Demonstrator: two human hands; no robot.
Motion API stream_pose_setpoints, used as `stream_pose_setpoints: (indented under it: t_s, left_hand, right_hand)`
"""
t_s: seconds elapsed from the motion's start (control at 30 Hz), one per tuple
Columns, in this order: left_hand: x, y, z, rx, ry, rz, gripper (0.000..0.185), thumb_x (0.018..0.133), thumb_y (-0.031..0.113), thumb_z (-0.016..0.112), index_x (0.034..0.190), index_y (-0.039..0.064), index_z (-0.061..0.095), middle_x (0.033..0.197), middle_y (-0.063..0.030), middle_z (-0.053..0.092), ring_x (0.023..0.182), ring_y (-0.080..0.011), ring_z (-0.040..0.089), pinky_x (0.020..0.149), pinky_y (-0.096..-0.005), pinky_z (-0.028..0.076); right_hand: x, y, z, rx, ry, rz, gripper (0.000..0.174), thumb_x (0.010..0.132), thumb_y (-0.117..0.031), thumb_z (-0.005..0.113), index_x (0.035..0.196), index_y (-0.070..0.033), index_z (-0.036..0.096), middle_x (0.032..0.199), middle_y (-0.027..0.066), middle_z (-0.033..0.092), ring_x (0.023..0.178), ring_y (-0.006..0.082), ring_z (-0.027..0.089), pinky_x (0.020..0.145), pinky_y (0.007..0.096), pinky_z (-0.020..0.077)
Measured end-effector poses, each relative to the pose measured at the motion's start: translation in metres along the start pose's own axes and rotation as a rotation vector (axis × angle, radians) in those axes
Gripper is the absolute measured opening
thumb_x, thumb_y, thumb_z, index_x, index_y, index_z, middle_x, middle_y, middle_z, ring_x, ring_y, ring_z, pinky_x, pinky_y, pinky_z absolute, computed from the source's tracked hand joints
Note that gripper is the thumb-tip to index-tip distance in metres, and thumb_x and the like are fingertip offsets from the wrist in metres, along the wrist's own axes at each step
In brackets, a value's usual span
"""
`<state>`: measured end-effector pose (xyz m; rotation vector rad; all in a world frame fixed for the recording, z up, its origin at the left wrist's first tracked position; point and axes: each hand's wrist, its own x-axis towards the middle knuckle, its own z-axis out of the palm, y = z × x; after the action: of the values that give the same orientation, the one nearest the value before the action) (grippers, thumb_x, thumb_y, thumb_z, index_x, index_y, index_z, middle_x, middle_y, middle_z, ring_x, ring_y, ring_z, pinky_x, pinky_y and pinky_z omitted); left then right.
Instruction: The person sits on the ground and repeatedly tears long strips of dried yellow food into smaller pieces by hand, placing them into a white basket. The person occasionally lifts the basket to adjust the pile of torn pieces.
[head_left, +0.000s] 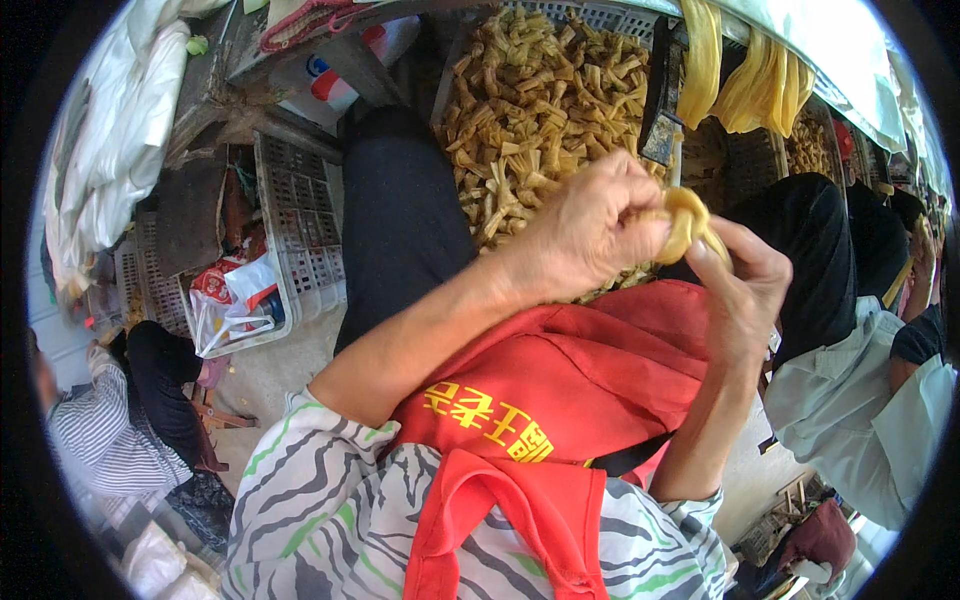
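My left hand (600, 225) and my right hand (742, 277) meet in front of the red apron (570, 360), both gripping one yellowish, pliable strip bent into a looped knot (684, 225). The strip's material is not certain. Fingers of both hands press on the knot from either side and hide its ends. Beneath and beyond my hands, a white plastic crate holds a heap of similar small knotted pieces (540, 112). At the upper right, long yellow strips (757, 82) hang over an edge, near a dark metal-like bar (661, 90).
A plastic crate (300, 225) with bags stands at the left, beside a wooden frame (225, 112). White plastic sheeting (120, 150) hangs at the far left. A person in stripes (112, 442) sits at left; another person (847, 405) sits close at right. More knotted pieces (808, 150) lie at upper right.
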<state>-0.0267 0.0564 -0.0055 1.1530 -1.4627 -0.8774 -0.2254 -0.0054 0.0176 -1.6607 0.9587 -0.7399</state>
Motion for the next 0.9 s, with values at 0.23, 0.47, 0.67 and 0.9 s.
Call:
stream_pose_setpoints:
  t_s: [0.23, 0.47, 0.67, 0.9]
  left_hand:
    - [0.044, -0.012, -0.029, 0.258, 0.371, 0.034, 0.024, 0.081, 0.019, 0.053, 0.063, 0.004, 0.051, 0.076, -0.0080, 0.041, 0.076, -0.0176, 0.040, 0.067, -0.0335, 0.039]
    - [0.007, -0.021, -0.020, 0.706, 0.395, -0.051, 0.027, 0.082, 0.017, 0.060, 0.101, -0.001, 0.060, 0.093, -0.0149, 0.055, 0.085, -0.0260, 0.054, 0.077, -0.0360, 0.044]
    - [0.010, 0.024, 0.013, 0.018, -0.042, -0.035, 0.023, 0.089, 0.024, 0.052, 0.090, 0.001, 0.056, 0.063, -0.0045, 0.052, 0.057, -0.0198, 0.051, 0.054, -0.0320, 0.043]
    - [0.036, 0.037, 0.032, -0.277, 0.181, 0.380, 0.029, 0.092, 0.030, 0.046, 0.088, 0.006, 0.062, 0.072, -0.0038, 0.061, 0.069, -0.0158, 0.056, 0.074, -0.0289, 0.040]
  right_hand:
    - [0.038, -0.004, -0.036, -0.029, 0.367, 0.093, 0.008, 0.072, -0.007, 0.071, 0.075, -0.002, 0.066, 0.059, -0.0066, 0.051, 0.048, 0.0006, 0.034, 0.044, 0.0187, 0.0204]
    - [0.009, -0.027, -0.017, -0.007, 0.286, -0.170, 0.010, 0.064, 0.005, 0.070, 0.071, 0.000, 0.065, 0.058, -0.0042, 0.052, 0.050, 0.0030, 0.040, 0.047, 0.0178, 0.0279]
    - [0.009, -0.016, -0.019, -0.269, 0.152, -0.222, 0.017, 0.066, 0.004, 0.072, 0.082, 0.002, 0.066, 0.074, 0.0037, 0.060, 0.068, 0.0068, 0.054, 0.058, 0.0193, 0.0415]
    - [0.002, -0.022, 0.005, 0.757, -0.191, 0.287, 0.040, 0.068, -0.021, 0.078, 0.096, 0.000, 0.060, 0.067, -0.0023, 0.052, 0.047, 0.0023, 0.039, 0.037, 0.0152, 0.0258]
